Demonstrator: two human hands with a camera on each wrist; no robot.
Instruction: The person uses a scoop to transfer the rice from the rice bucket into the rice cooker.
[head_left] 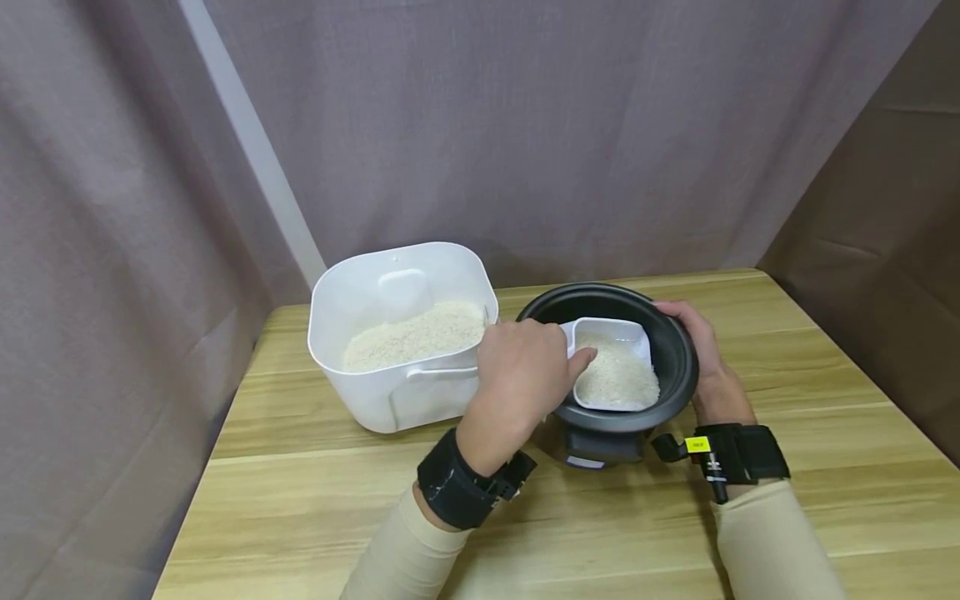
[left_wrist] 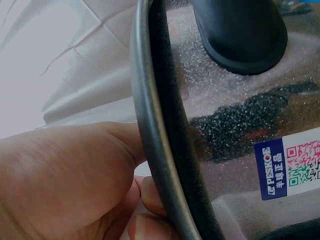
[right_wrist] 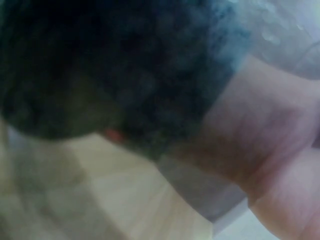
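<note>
Rice bin left of cooker pot on table; scoop inside pot, my hands either side.

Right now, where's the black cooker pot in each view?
Head: black cooker pot centre-right on the table, white scoop of rice over it.
Left wrist: its rim arcs top to bottom, body filling the right.
Right wrist: blurred dark mass upper left.
Shared landmark: the pot's dark rim.

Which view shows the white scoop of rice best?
The head view: the white scoop shows whole, full of rice, held by the left hand over the black cooker pot. The left wrist view shows only the pot's rim and wall; the right wrist view is too blurred to tell.
</note>
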